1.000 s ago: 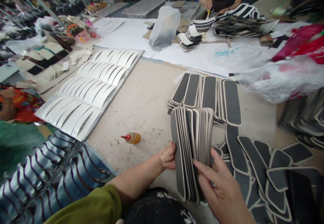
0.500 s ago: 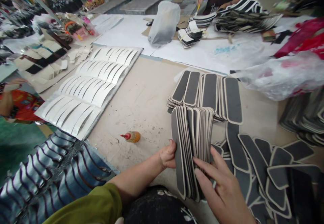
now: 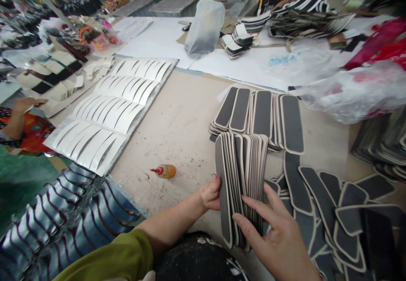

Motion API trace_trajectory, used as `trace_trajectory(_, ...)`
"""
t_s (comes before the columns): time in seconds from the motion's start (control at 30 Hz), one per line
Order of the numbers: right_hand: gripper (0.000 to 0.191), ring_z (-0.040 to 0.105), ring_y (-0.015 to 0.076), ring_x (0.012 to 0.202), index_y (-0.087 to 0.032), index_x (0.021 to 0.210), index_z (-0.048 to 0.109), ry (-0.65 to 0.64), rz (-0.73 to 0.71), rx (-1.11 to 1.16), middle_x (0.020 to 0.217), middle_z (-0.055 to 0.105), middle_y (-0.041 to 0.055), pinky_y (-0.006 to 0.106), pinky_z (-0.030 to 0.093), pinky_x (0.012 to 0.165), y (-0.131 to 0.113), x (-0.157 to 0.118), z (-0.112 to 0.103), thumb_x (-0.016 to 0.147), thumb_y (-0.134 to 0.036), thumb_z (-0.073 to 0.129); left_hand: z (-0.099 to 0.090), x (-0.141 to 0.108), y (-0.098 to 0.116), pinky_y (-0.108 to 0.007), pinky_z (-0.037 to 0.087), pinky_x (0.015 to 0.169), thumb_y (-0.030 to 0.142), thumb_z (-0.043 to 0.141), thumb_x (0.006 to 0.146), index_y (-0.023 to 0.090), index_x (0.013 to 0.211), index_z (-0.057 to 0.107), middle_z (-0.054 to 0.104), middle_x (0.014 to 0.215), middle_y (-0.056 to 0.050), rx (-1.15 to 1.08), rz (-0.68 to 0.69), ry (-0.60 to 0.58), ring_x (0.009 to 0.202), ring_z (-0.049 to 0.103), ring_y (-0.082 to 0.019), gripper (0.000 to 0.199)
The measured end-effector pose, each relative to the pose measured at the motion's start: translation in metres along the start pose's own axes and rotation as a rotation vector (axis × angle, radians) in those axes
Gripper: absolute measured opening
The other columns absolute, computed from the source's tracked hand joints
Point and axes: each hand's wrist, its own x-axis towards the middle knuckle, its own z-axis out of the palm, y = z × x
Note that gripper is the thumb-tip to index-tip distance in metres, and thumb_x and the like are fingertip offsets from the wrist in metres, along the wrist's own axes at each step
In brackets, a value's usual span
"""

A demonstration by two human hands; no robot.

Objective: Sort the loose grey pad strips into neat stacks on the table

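Far left of the frame: another person's hand (image 3: 27, 105) by an orange patterned cloth (image 3: 33, 130). Lower left, ribbed rows of blue strips (image 3: 104, 209); above them, a panel of white strips (image 3: 109, 111). Left of centre on the surface (image 3: 190, 103), a small bottle (image 3: 167, 171), red-tipped, amber contents. Top centre, a translucent bag (image 3: 205, 25), upright; contents unclear.

Left hand (image 3: 209, 194) came in from lower left, forearm slanting up, thumb raised. Its fingers gripped the left edge of the fanned stack (image 3: 226, 188); those behind were hidden. Stack, dark pieces with pale rims, sat between both hands, lower centre-right, long sides near upright in view.

Beyond it, more stacked pieces (image 3: 262, 114). Right hand (image 3: 279, 230) reached in from lower right, fingers spread and unclenched, index and thumb tips against the stack's face. Lower right, loose pieces (image 3: 298, 183) overlapped. Upper right, a clear plastic bag (image 3: 358, 92), pinkish patches showing.
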Motion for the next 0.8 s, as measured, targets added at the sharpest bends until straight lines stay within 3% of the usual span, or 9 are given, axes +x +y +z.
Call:
trace_trajectory(0.33,0.04,0.045,0.0342,0.123,-0.022,0.106,0.066,-0.025,0.016,0.007,0.135,0.042,0.0184,0.049,0.048,0.092,0.0002,0.0015,-0.001,0.076,-0.048,0.061,-0.007,-0.0003,-0.0019,-0.051,0.021,0.107,0.081,0.055,0.051,0.005,0.113,0.06,0.065,0.109,-0.02,0.009,-0.029,-0.009,0.123,0.043,-0.037,0.099)
trace_trajectory(0.8,0.038,0.049,0.033,0.12,-0.021,0.106,0.066,0.0,-0.002,-0.002,0.133,0.044,0.0197,0.047,0.049,0.091,0.0041,0.001,0.003,0.077,-0.045,0.06,-0.0116,0.0002,-0.0038,-0.05,0.024,0.107,0.083,0.051,0.052,0.004,0.116,0.057,0.059,0.119,-0.022,0.016,-0.033,-0.013,0.125,0.041,-0.037,0.102)
